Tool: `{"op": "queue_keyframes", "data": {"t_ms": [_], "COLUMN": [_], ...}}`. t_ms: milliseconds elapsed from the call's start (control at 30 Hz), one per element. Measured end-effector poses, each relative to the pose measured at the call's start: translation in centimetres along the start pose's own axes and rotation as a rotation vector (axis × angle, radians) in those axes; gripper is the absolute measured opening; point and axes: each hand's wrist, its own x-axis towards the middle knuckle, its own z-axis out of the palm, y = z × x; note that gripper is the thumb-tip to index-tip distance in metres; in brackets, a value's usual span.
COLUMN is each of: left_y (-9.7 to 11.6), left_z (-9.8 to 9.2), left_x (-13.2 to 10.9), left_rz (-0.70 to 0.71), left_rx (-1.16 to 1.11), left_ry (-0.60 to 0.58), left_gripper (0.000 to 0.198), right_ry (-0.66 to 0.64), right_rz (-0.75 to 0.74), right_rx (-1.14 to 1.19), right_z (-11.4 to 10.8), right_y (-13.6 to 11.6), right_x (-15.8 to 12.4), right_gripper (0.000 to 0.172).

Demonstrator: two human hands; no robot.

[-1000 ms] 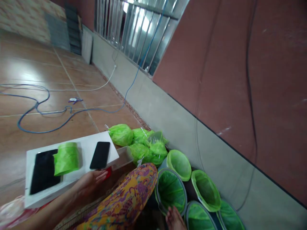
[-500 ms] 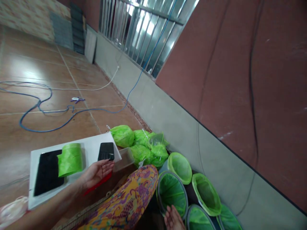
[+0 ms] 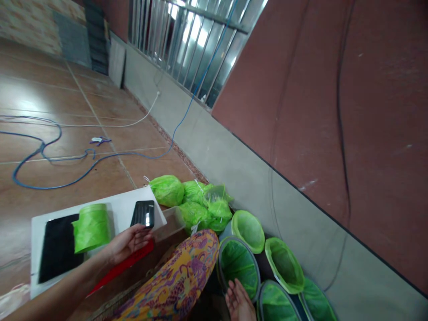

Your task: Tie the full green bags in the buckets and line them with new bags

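Observation:
My left hand (image 3: 132,243) is palm up with loosely curled fingers and nothing in it, beside the near edge of a white board (image 3: 122,200). Its fingertips are close to a black phone (image 3: 143,214) on the board. A green roll (image 3: 92,227) and a flat black sheet (image 3: 56,249) also lie there. At the bottom, my right hand (image 3: 239,301) has its palm up and holds nothing, in front of a round container lined with green material (image 3: 239,265).
More green-lined containers (image 3: 284,265) stand along the grey wall base (image 3: 234,165). Green bundles (image 3: 194,200) and a clear box (image 3: 172,223) sit beside the board. Blue cable (image 3: 67,185) loops over the floor. My patterned-cloth knee (image 3: 180,276) lies between my hands.
The view has shifted slightly, and the floor and board appear further left. My left hand has drawn back a little and its fingers are more curled. More of the red edge shows beneath it.

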Motion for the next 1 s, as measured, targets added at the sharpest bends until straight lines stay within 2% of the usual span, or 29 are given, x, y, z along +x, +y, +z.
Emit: {"op": "queue_keyframes", "data": {"t_ms": [200,333,433,500,567,633,700,800,1000], "left_y": [-0.5,-2.1,-3.5,-4.2,-4.8,-5.3,-5.8,-6.6,-6.9], "left_z": [0.9,2.4,3.8,4.8,5.6,6.2,6.5,6.9,7.6], "left_x": [-1.1,-4.0,-6.5,-8.0,-9.1,-9.7,-9.8,-9.5,-9.5], "left_rz": [-0.019,0.001,0.051,0.058,0.052,0.045,0.022,-0.038,-0.167], "left_rx": [0.038,0.196,0.317,0.435,0.568,0.674,0.749,0.794,0.729], "left_ry": [-0.037,-0.112,-0.263,-0.398,-0.534,-0.642,-0.723,-0.772,-0.794], "left_gripper": [0.012,0.011,0.012,0.024,0.036,0.040,0.041,0.039,0.035], "right_ry": [-0.038,-0.107,-0.276,-0.379,-0.507,-0.570,-0.572,-0.566,-0.579], "right_rz": [-0.032,-0.174,-0.214,-0.201,-0.101,0.003,0.091,0.174,0.182], "right_rx": [0.014,0.016,0.002,0.029,0.121,0.266,0.391,0.477,0.554], "right_z": [0.9,3.9,7.5,10.0,12.1,13.4,14.1,14.0,12.9], "right_y": [-1.4,-2.1,-2.3,-2.3,-2.0,-1.5,-1.0,-0.7,-1.4], "right_x": [-1.6,-5.3,-8.5,-10.3,-11.6,-12.4,-12.8,-13.3,-13.6], "right_gripper": [0.070,0.066,0.062,0.059,0.058,0.051,0.042,0.039,0.037]}}
